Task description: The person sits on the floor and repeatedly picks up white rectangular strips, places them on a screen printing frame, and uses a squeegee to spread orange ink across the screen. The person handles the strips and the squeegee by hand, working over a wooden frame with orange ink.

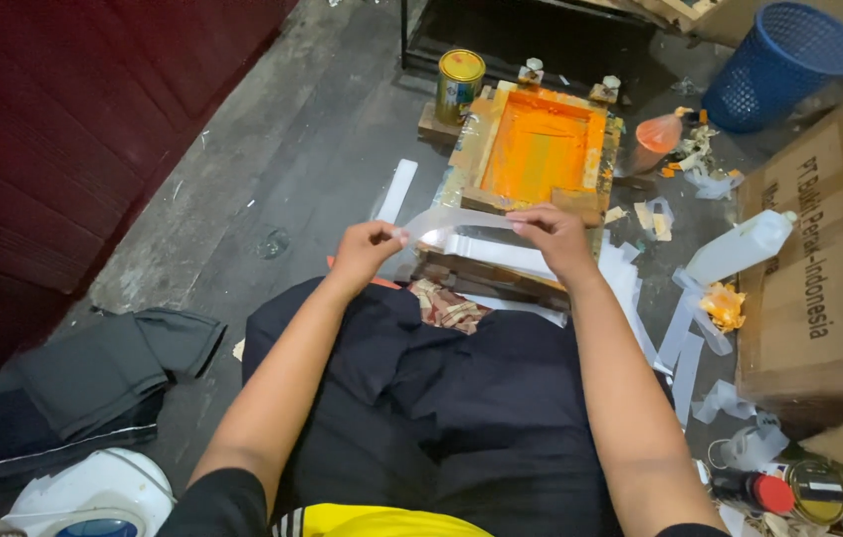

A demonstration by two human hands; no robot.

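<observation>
Above the orange-stained screen frame (541,149), both hands' fingers (391,237) pinch a clear tape strip (456,221), its edges hard to trace.

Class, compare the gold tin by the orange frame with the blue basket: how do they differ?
The gold tin is small, solid-walled and lidded; the blue basket is much bigger, mesh-walled and open. The tin stands upright on a wooden block; the basket leans. Both are round containers beyond the orange frame.

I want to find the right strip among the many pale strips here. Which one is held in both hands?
The clear strip stretched between the left hand and right hand, before the orange-stained frame. The other strips lie loose on the floor.
</observation>
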